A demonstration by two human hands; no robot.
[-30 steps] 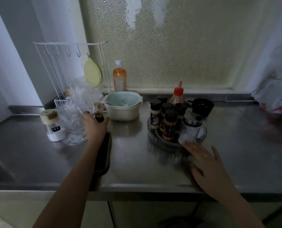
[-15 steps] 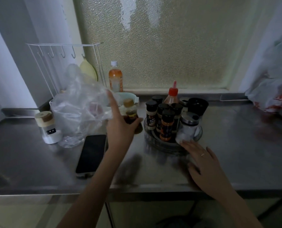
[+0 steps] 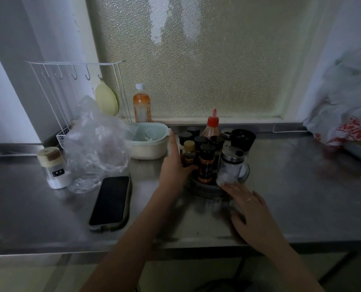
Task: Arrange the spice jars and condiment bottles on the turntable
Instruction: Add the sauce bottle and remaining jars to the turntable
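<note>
A round dark turntable (image 3: 209, 191) sits on the steel counter, crowded with several black-capped spice jars (image 3: 206, 165), a red-capped sauce bottle (image 3: 212, 127), a black grinder (image 3: 242, 140) and a glass shaker with a metal lid (image 3: 230, 167). My left hand (image 3: 174, 167) holds a small amber bottle with a tan cap (image 3: 189, 153) at the turntable's left edge, index finger pointing up. My right hand (image 3: 251, 209) lies flat with fingers spread, fingertips touching the turntable's front rim below the shaker. A white salt jar with a tan lid (image 3: 54, 167) stands far left.
A crumpled clear plastic bag (image 3: 95, 144) and a phone (image 3: 111, 200) lie left of the turntable. A pale green bowl (image 3: 149, 142), an orange drink bottle (image 3: 141, 106) and a white wire rack (image 3: 74, 81) stand behind. Bags (image 3: 343, 123) fill the right corner.
My left hand took the small amber bottle out of the plastic bag and carried it right to the turntable's left edge. My right hand stayed at the turntable's front rim.
</note>
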